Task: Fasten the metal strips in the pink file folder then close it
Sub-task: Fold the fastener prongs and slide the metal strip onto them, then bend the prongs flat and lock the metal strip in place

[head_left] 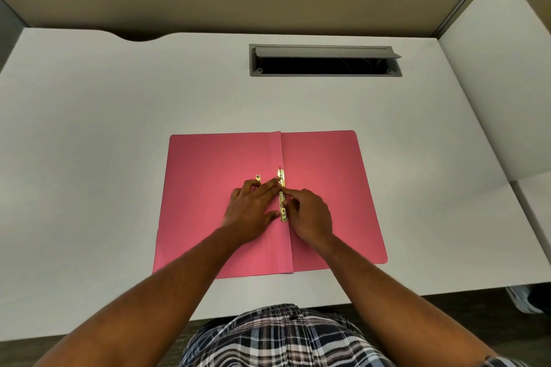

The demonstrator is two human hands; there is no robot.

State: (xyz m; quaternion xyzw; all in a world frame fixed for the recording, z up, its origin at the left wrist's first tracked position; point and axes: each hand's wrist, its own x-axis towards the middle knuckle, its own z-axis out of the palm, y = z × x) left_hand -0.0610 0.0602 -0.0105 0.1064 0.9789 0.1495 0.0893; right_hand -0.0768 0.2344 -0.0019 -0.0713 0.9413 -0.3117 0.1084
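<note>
Head camera looks down: pink file folder (322,197) lies open and flat on the white desk (119,128), its metal strip (282,195) running along the spine, long axis pointing away from the person. Left hand (250,211) presses with fingers extended flat; right hand (308,216) pinches the strip's middle, equally near.
</note>
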